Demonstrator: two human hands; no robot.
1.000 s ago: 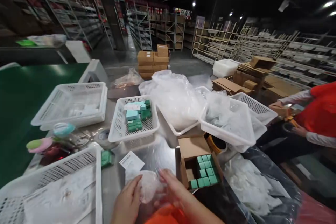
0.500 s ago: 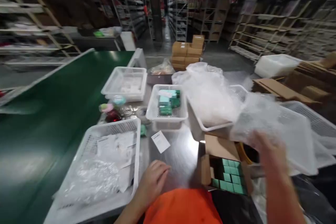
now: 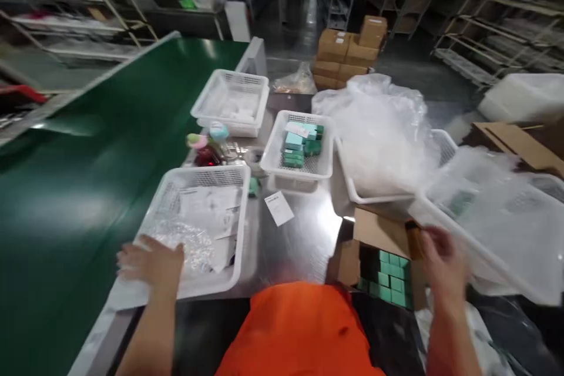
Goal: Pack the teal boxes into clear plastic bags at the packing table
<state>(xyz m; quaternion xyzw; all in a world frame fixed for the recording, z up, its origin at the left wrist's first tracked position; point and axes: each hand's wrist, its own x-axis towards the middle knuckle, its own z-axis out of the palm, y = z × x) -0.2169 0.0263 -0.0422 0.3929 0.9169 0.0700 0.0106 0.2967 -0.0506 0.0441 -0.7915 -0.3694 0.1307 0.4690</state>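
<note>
My left hand (image 3: 152, 262) is spread open over the front left rim of a white basket (image 3: 244, 217); whether it touches the rim is unclear. Papers (image 3: 209, 208) and crumpled clear plastic bags (image 3: 189, 244) lie in that basket. On the right, my right hand (image 3: 445, 261) is closed on an amber-brown roll of tape (image 3: 413, 239), blurred and partly hidden by the fingers. Just left of it stands an open cardboard box (image 3: 349, 264) holding several small green boxes (image 3: 394, 276). A white card (image 3: 279, 208) lies on the metal table (image 3: 304, 241).
A white basket (image 3: 296, 173) with teal and green boxes stands mid-table. Behind it on the right, clear plastic bags (image 3: 388, 135) heap over another basket. A tilted white tray (image 3: 497, 258) with plastic film is far right. A green conveyor belt (image 3: 110, 147) runs along the left.
My left hand has moved left from the table's front to the papers' basket. My right hand has come down from the plastic film to the tape roll. The view has tilted downward.
</note>
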